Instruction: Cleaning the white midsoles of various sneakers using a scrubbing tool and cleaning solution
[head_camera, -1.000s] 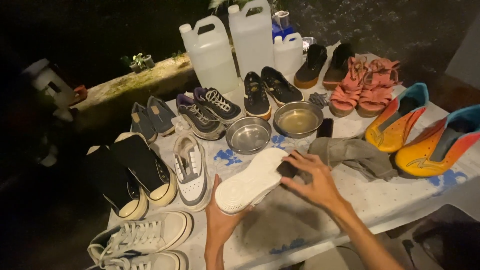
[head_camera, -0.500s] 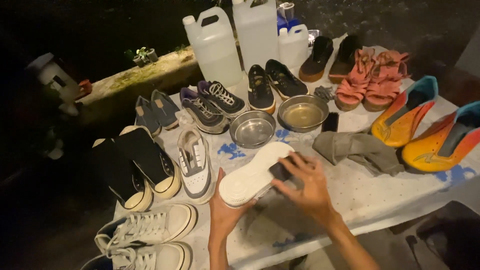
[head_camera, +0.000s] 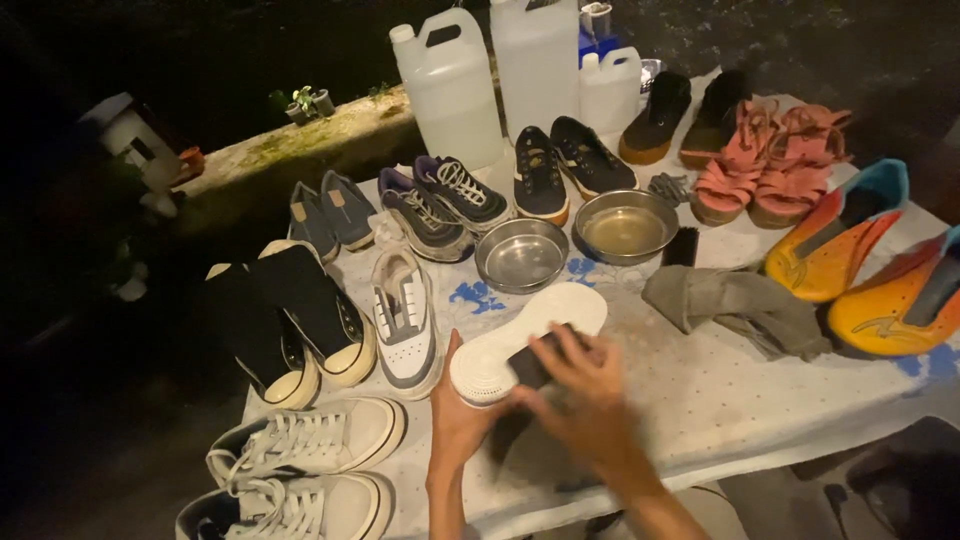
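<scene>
My left hand (head_camera: 462, 420) holds a white shoe (head_camera: 525, 340) sole-up from underneath, at its heel end near the table's front edge. My right hand (head_camera: 580, 385) presses a small dark brush (head_camera: 530, 368) against the white sole; most of the brush is hidden under my fingers. The shoe's toe end points toward two metal bowls. The matching white shoe (head_camera: 405, 320) lies upright just to the left of it.
Two steel bowls (head_camera: 520, 255) (head_camera: 626, 226) sit behind the shoe, one holding liquid. A grey cloth (head_camera: 735, 305) and a black brush (head_camera: 682, 247) lie to the right. Several pairs of shoes and sandals ring the table (head_camera: 720, 400); three plastic jugs (head_camera: 450, 85) stand at the back.
My right hand with the brush has slid along the sole toward the heel end. The view has shifted slightly; the shoe stays in my left hand.
</scene>
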